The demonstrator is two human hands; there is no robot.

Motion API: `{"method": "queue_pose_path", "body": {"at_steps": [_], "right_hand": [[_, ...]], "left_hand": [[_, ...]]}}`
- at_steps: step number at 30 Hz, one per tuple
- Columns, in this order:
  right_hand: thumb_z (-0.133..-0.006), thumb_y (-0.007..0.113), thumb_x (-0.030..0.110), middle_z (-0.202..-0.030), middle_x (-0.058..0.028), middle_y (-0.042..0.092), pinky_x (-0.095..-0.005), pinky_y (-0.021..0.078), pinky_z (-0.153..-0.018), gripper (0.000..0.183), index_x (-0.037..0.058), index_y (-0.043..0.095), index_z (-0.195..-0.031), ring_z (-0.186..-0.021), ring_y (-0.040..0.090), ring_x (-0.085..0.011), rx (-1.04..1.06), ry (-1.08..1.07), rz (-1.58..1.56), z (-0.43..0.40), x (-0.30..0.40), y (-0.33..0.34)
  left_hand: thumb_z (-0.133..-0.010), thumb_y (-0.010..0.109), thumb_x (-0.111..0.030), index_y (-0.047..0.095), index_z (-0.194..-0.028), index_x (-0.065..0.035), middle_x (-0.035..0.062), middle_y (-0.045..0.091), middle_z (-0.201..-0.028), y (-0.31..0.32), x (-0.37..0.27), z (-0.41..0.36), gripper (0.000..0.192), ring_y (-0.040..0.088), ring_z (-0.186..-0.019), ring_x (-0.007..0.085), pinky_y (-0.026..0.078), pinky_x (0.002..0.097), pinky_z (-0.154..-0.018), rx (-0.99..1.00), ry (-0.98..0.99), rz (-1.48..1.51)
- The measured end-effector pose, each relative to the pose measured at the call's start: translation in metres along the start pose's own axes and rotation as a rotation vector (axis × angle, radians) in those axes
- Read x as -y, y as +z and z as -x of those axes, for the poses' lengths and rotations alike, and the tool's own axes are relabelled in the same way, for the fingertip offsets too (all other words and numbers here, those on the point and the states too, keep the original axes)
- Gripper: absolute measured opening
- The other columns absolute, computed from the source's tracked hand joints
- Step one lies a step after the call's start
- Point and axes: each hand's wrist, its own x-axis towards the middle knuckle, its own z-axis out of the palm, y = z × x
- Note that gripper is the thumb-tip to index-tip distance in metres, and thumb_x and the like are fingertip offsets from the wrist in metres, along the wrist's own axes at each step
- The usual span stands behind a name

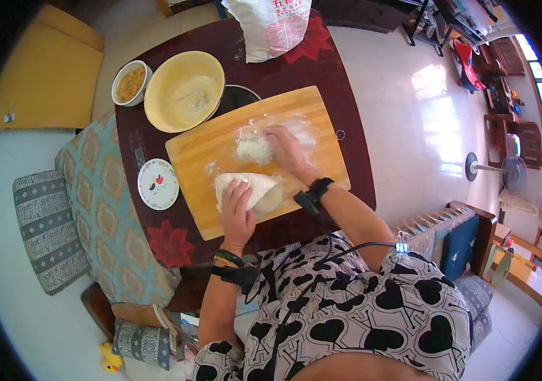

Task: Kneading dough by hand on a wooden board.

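A lump of pale dough (266,197), partly folded over, lies near the close edge of a bamboo board (194,162). My left hand (238,209) rests on top of the dough, fingers slightly apart. Beyond it, at the heap of white flour (254,148) on the board, is my right hand (287,150). Its fingers are bent down at the flour; whether they pinch any is hidden. More flour is spread thinly around that hand. Straps with small dark devices circle both wrists.
Left of the board are a yellow basin (185,93) with floury residue, a white bowl of yellowish food (131,84) and a patterned white plate (158,184). A white flour sack (275,28) stands at the far side of the dark red table (356,143). A cable crosses my lap.
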Motion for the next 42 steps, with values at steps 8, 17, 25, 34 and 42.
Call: {"method": "queue_pose_path", "body": {"at_steps": [8,17,25,34,42], "right_hand": [[-0.089,0.050,-0.001,-0.122,-0.0168,0.059,-0.0384,0.0426,-0.101,0.029,0.0010,0.058,-0.118,-0.116,0.055,-0.0335,-0.217,-0.033,0.222,0.038,-0.007,-0.031],[-0.082,0.055,-0.004,-0.124,-0.0194,0.057,-0.0401,0.0433,-0.100,0.036,0.0035,0.059,-0.116,-0.115,0.054,-0.0376,-0.180,0.005,-0.154,0.026,0.009,-0.001],[-0.081,0.062,0.007,-0.134,-0.0147,0.052,-0.0394,0.0462,-0.099,0.038,0.0045,0.060,-0.119,-0.125,0.048,-0.0328,0.429,-0.435,0.454,0.001,0.014,-0.041],[-0.077,0.066,0.005,-0.110,-0.0124,0.060,-0.0393,0.0511,-0.085,0.027,0.0057,0.063,-0.104,-0.103,0.059,-0.0330,0.547,-0.423,0.312,-0.001,-0.003,-0.033],[-0.076,0.066,0.004,-0.103,-0.0132,0.061,-0.0386,0.0522,-0.081,0.019,0.0046,0.064,-0.095,-0.093,0.062,-0.0327,0.559,-0.370,0.290,0.001,-0.005,-0.014]], "left_hand": [[-0.079,0.050,-0.011,0.055,-0.120,-0.0033,0.0137,0.051,-0.137,0.016,0.011,-0.001,0.042,0.039,-0.134,0.0397,0.026,0.0587,-0.110,0.038,-0.058,-0.060],[-0.078,0.051,-0.011,0.052,-0.123,-0.0052,0.0127,0.048,-0.139,0.018,0.007,-0.006,0.045,0.036,-0.135,0.0400,0.024,0.0592,-0.110,0.039,-0.056,-0.069],[-0.078,0.051,-0.010,0.052,-0.122,-0.0052,0.0127,0.046,-0.140,0.024,0.021,0.000,0.044,0.033,-0.136,0.0398,0.023,0.0597,-0.110,0.018,-0.070,-0.035],[-0.079,0.051,-0.010,0.051,-0.119,-0.0041,0.0137,0.046,-0.139,0.022,0.022,0.002,0.041,0.034,-0.134,0.0400,0.021,0.0604,-0.111,0.032,-0.087,-0.041],[-0.082,0.047,-0.006,0.054,-0.109,-0.0031,0.0152,0.052,-0.130,0.019,0.027,0.015,0.027,0.039,-0.131,0.0407,0.019,0.0581,-0.114,-0.045,-0.123,0.164]]}}
